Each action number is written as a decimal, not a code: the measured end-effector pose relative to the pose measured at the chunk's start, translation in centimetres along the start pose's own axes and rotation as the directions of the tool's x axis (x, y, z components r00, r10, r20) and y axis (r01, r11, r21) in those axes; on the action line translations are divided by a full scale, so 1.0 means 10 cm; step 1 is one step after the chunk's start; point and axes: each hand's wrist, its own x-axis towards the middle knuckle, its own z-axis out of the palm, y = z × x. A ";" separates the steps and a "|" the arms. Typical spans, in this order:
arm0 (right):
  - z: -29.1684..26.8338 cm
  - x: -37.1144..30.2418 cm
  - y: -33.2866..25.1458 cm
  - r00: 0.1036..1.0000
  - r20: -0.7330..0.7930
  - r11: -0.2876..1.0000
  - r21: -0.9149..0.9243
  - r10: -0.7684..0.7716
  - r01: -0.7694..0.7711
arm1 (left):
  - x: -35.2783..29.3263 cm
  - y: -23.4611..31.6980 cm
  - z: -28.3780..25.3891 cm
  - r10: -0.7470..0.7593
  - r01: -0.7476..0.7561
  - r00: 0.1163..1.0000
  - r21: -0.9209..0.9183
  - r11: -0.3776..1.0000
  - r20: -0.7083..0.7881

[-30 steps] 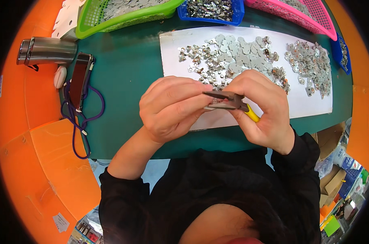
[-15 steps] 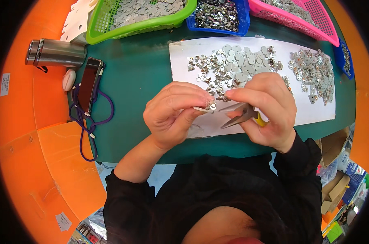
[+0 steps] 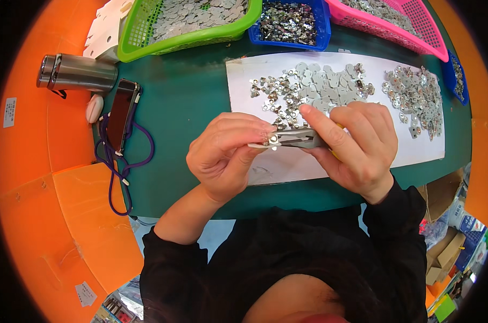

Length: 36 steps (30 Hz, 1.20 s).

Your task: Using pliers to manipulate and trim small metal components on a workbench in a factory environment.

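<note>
Between the thumb and fingers of my left hand (image 3: 220, 153) is a small flat metal plate (image 3: 259, 145) with a little shiny fitting (image 3: 273, 140) at its edge. My right hand (image 3: 357, 145) is closed around pliers (image 3: 308, 138) with yellow handles, mostly hidden by the palm. The jaws point left and their tips meet the fitting beside my left fingertips. Just beyond both hands, loose shiny fittings (image 3: 276, 89) and flat grey plates (image 3: 327, 86) lie on a white sheet (image 3: 244, 97).
At the sheet's right is a pile of joined metal pieces (image 3: 413, 97). Along the back stand a green basket (image 3: 190, 47), a blue bin (image 3: 292, 44) and a pink basket (image 3: 389, 37). A steel flask (image 3: 85, 72), a phone (image 3: 121, 116) and a purple cord (image 3: 151, 142) lie at left.
The pliers have moved left from a gap away, and their jaws have drawn together at the fitting. My left hand still pinches the plate, nearly in place.
</note>
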 end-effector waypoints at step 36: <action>-0.03 -0.01 -0.09 0.980 0.110 0.977 0.121 0.164 -0.177 | -0.11 0.10 0.14 -0.348 0.304 0.937 -0.431 0.850 -0.025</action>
